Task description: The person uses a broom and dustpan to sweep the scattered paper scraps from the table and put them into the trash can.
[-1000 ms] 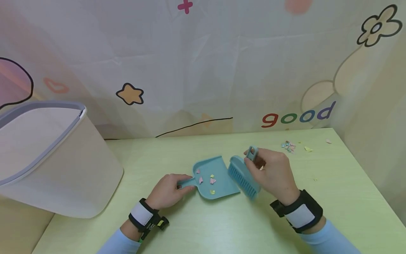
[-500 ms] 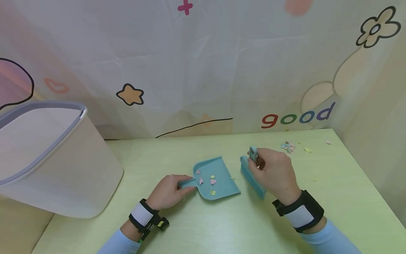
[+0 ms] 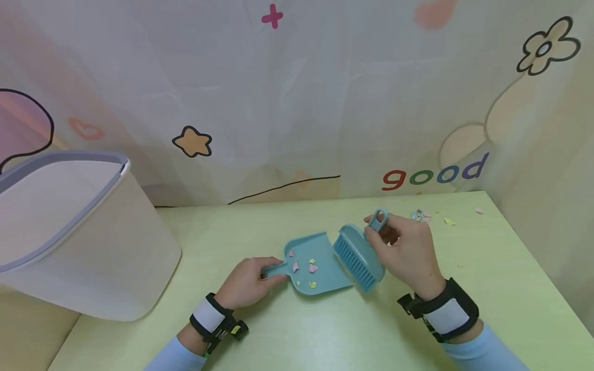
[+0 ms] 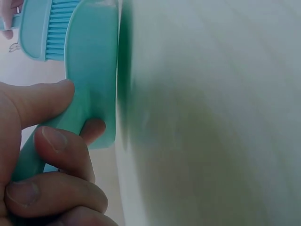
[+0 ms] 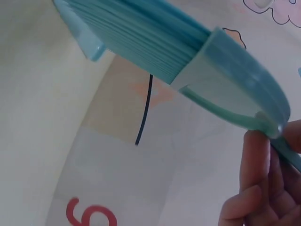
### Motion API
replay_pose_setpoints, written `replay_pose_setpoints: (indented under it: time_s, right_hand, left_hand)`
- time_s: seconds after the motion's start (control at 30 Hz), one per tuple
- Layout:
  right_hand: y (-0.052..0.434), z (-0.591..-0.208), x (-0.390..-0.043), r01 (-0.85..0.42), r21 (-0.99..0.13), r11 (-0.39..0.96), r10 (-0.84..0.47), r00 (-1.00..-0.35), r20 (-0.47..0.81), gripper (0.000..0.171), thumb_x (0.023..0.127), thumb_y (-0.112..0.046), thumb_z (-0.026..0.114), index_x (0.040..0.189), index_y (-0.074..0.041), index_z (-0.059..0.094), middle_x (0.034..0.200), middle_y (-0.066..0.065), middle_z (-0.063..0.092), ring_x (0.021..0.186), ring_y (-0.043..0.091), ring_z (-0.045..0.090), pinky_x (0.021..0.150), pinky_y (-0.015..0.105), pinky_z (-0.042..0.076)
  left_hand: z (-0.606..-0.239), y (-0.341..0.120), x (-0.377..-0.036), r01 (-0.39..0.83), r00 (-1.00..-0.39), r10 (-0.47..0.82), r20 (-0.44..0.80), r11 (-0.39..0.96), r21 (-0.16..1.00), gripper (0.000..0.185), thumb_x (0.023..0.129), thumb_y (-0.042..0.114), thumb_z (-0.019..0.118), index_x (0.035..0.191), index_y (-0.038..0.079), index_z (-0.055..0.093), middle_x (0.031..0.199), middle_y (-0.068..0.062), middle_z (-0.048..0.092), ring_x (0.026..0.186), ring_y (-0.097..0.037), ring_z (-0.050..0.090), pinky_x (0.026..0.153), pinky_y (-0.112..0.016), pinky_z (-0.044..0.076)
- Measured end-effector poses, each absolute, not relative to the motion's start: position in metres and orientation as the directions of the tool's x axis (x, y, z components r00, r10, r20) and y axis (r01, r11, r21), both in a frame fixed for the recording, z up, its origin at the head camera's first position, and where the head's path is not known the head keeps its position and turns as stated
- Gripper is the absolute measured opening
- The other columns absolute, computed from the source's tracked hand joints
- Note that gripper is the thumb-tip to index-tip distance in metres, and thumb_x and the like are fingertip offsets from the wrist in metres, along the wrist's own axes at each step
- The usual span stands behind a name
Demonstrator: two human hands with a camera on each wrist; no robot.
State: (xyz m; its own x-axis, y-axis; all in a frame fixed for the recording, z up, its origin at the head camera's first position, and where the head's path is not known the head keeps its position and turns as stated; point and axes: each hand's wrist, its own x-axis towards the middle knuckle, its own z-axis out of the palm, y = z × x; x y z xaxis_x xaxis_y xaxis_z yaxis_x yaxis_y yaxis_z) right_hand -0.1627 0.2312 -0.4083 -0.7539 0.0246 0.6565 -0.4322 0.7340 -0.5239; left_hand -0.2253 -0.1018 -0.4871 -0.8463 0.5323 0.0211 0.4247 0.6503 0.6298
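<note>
My left hand grips the short handle of a blue dustpan, its thumb and fingers curled round it in the left wrist view. The pan lies on the table, its wide lip facing right. Several pink and yellow paper scraps are scattered inside it. With my right hand I hold a blue hand brush by its handle, fingers wrapped round it. The brush is tilted, and its bristles point left and down, right at the pan's lip.
A large white bin with a grey-blue rim stands at the left. More paper scraps lie in a small heap at the back right, with a yellow scrap and a pink scrap beside them. A printed curtain hangs behind the table.
The brush first moved right, away from the pan's lip, then back left against it, turning its bristles toward the pan. A yellow scrap near the lip now lies deeper inside. The left hand stays put.
</note>
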Motion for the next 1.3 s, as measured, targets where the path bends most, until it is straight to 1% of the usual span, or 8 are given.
replay_pose_setpoints:
  time_s: [0.23,0.57,0.67,0.77,0.87,1.0,1.17,1.3]
  right_hand:
    - [0.263,-0.4,-0.155,-0.384,-0.493,0.78,0.071,-0.73,0.68,0.017,0.082,0.001,0.083,0.098,-0.002,0.079,0.068,0.004,0.071,0.054,0.002,0.053,0.056,0.015,0.043]
    - [0.345,-0.401,-0.125,-0.257,-0.366,0.895,0.114,-0.659,0.744,0.019,0.076,-0.003,0.081,0.094,0.001,0.079,0.064,0.014,0.071,0.061,-0.025,0.043,0.052,0.007,0.036]
    - [0.362,-0.404,-0.116,-0.191,-0.292,0.937,0.098,-0.657,0.747,0.019,0.074,-0.006,0.08,0.091,0.003,0.077,0.065,0.016,0.071,0.054,-0.013,0.051,0.05,0.009,0.033]
    - [0.372,-0.409,-0.108,-0.138,-0.209,0.968,0.066,-0.665,0.744,0.017,0.075,-0.008,0.079,0.081,0.006,0.072,0.065,0.02,0.069,0.048,0.017,0.06,0.047,0.012,0.033]
    - [0.377,-0.415,-0.105,-0.123,-0.124,0.985,0.014,-0.654,0.756,0.028,0.083,-0.021,0.07,0.073,0.005,0.066,0.064,0.021,0.067,0.048,0.032,0.061,0.044,0.019,0.034]
    - [0.376,-0.424,-0.107,-0.138,-0.069,0.988,-0.036,-0.643,0.765,0.037,0.088,-0.032,0.059,0.071,0.001,0.065,0.06,0.014,0.065,0.046,0.026,0.057,0.043,0.026,0.033]
    - [0.363,-0.433,-0.112,-0.166,-0.089,0.982,-0.044,-0.663,0.747,0.016,0.078,-0.015,0.072,0.08,0.001,0.07,0.06,0.009,0.064,0.046,0.014,0.051,0.043,0.022,0.03]
    - [0.349,-0.438,-0.118,-0.204,-0.114,0.972,-0.049,-0.656,0.753,0.017,0.075,-0.01,0.076,0.087,0.001,0.073,0.062,0.006,0.064,0.048,0.012,0.05,0.043,0.021,0.031]
  left_hand:
    - [-0.478,-0.106,-0.223,0.402,-0.863,0.505,0.029,0.651,0.644,0.032,0.095,0.04,0.075,0.122,0.023,0.077,0.101,0.01,0.074,0.066,-0.005,0.052,0.059,-0.022,0.04]
    - [-0.411,-0.144,-0.208,0.463,-0.879,0.425,0.215,0.659,0.593,0.029,0.096,0.031,0.075,0.123,0.018,0.074,0.097,0.005,0.076,0.067,-0.006,0.058,0.058,-0.023,0.048]
    - [-0.386,-0.16,-0.195,0.496,-0.868,0.38,0.32,0.699,0.515,0.03,0.095,0.03,0.077,0.122,0.016,0.074,0.088,0.006,0.073,0.062,-0.004,0.054,0.057,-0.022,0.045]
    - [-0.363,-0.177,-0.182,0.519,-0.84,0.335,0.427,0.729,0.447,0.029,0.093,0.027,0.08,0.12,0.017,0.076,0.082,0.006,0.072,0.056,-0.002,0.049,0.053,-0.021,0.042]
    - [-0.342,-0.194,-0.17,0.52,-0.812,0.289,0.506,0.752,0.405,0.03,0.091,0.022,0.082,0.119,0.015,0.076,0.083,0.002,0.075,0.055,0.001,0.048,0.051,-0.017,0.039]
    - [-0.316,-0.213,-0.157,0.476,-0.797,0.218,0.563,0.8,0.366,0.032,0.089,0.019,0.083,0.119,0.01,0.076,0.079,-0.004,0.073,0.051,0.001,0.043,0.047,-0.018,0.032]
    - [-0.291,-0.234,-0.147,0.402,-0.762,0.128,0.634,0.862,0.309,0.035,0.087,0.02,0.083,0.119,0.006,0.076,0.062,-0.005,0.061,0.049,0.007,0.035,0.047,-0.02,0.027]
    - [-0.279,-0.25,-0.147,0.34,-0.749,0.033,0.661,0.877,0.341,0.037,0.089,0.016,0.082,0.122,0.002,0.075,0.078,-0.02,0.073,0.059,0.025,0.036,0.056,-0.001,0.03]
